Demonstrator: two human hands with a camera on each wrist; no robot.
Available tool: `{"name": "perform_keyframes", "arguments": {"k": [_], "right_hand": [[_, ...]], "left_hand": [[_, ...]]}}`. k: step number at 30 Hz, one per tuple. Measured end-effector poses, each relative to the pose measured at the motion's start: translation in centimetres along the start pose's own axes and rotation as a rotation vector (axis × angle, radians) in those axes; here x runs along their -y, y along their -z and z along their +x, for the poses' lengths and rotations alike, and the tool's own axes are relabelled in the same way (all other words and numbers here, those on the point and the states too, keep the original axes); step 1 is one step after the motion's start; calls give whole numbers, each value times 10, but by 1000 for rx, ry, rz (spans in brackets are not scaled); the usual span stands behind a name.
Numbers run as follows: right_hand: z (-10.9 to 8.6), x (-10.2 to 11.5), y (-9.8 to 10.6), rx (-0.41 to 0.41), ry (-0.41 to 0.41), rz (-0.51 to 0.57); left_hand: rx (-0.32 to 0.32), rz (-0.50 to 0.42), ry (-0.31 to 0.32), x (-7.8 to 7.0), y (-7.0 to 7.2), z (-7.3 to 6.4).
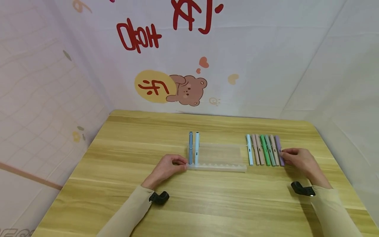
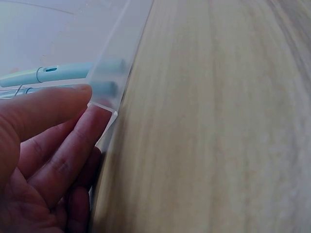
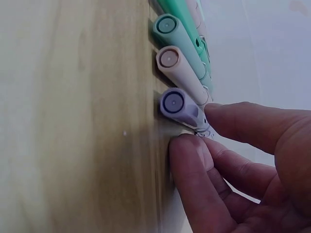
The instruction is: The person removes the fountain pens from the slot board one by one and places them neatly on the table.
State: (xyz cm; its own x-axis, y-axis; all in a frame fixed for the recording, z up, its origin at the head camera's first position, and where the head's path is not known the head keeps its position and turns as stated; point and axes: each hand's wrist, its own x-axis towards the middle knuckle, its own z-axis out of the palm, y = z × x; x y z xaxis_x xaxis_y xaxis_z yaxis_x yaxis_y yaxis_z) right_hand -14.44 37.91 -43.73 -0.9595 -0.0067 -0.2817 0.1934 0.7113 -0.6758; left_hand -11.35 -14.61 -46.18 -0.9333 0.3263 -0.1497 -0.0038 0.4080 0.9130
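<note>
A clear plastic pen stand (image 1: 219,167) lies across the middle of the table, with a row of holes along its strip. My left hand (image 1: 170,168) grips its left end between thumb and fingers. At that end a grey-blue pen (image 1: 190,148) and a light blue pen (image 1: 197,149) stand upright. To the right, several pens lie side by side, among them a green pen (image 1: 265,150). The outermost is a purple pen (image 3: 177,108), flat on the table; my right hand (image 1: 300,161) pinches it, thumb on one side and index finger on the other.
A light blue pen (image 1: 250,149) ends the lying row on the left, near the stand's right end. Behind the stand's strip is a clear flat panel (image 1: 220,154). The wooden table (image 1: 207,204) meets printed white cloth walls (image 1: 260,65) at the back and sides.
</note>
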Motion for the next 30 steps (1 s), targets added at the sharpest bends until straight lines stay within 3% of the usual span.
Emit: {"name": "perform_keyframes", "arguments": {"k": [13, 21, 30], "right_hand": [[-11, -5, -1, 2, -3, 41], [-19, -2, -8, -106, 92, 115], [-40, 13, -18, -294, 180, 114]], "left_hand": [[9, 1, -10, 0, 0, 1], [-2, -12, -8, 1, 0, 1], [3, -10, -11, 1, 0, 1]]}}
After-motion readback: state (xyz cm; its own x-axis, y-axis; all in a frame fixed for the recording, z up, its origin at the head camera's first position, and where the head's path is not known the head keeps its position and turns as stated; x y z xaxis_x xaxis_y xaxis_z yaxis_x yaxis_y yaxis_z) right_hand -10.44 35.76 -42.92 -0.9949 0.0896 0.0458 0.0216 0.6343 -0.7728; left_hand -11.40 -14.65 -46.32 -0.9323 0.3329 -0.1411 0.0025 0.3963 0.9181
